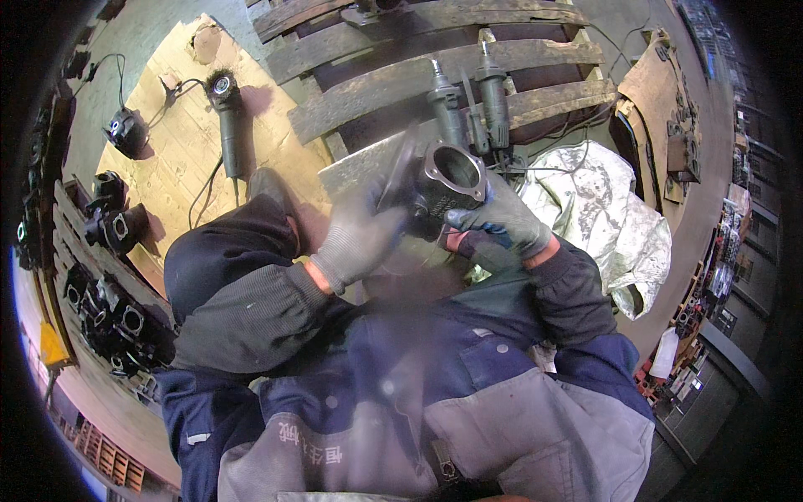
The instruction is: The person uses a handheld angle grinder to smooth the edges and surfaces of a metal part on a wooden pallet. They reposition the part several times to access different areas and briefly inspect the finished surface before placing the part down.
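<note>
In front of my chest, my gloved right hand (512, 219) grips a dark cast metal housing (437, 199) by its side. A round bore with a bolt-hole flange tilts upward at its top. My gloved left hand (358, 233) is closed at the housing's left, around a dark, flat, elongated piece (401, 169) that is blurred by motion. Whether that piece touches the housing, I cannot tell. Just beyond the housing, two grey power grinders (449, 107) stand side by side against the pallet, with a slim rod-like tool (474, 115) between them.
A wooden pallet (360, 105) lies ahead. On a tan board (180, 125) at left rests a grinder with a wire brush (226, 109). Several dark castings (117, 226) lie far left. A stained white cloth (585, 209) is at right, with cables (569, 125) behind it.
</note>
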`<state>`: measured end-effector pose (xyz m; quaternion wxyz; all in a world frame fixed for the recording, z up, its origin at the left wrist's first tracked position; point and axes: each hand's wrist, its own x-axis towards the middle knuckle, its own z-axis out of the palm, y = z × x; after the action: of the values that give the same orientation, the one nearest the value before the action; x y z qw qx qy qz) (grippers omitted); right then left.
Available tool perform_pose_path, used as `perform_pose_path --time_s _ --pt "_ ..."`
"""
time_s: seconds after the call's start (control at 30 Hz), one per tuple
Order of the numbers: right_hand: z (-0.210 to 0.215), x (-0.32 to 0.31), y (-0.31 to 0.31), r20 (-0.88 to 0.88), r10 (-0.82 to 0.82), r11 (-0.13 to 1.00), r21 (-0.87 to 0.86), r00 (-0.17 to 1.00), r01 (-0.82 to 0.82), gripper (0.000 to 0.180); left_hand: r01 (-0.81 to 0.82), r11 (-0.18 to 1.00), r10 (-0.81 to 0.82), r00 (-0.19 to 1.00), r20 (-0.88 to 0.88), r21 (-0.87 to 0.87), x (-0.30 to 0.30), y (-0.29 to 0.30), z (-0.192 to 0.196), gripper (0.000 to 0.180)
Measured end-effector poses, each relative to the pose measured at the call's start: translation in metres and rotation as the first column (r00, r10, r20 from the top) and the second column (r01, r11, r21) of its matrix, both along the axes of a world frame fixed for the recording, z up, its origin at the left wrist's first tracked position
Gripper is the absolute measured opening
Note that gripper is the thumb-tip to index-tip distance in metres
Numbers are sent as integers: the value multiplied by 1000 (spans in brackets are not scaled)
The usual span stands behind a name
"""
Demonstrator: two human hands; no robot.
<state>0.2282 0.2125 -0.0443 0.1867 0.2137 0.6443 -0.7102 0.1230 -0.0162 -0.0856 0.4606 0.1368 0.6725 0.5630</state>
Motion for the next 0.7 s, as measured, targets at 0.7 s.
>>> perform_pose_path --time_s 0.7 --pt "-20 19 -13 -249 151 962 259 957 -85 42 191 981 -70 432 -899 16 -14 4 35 50"
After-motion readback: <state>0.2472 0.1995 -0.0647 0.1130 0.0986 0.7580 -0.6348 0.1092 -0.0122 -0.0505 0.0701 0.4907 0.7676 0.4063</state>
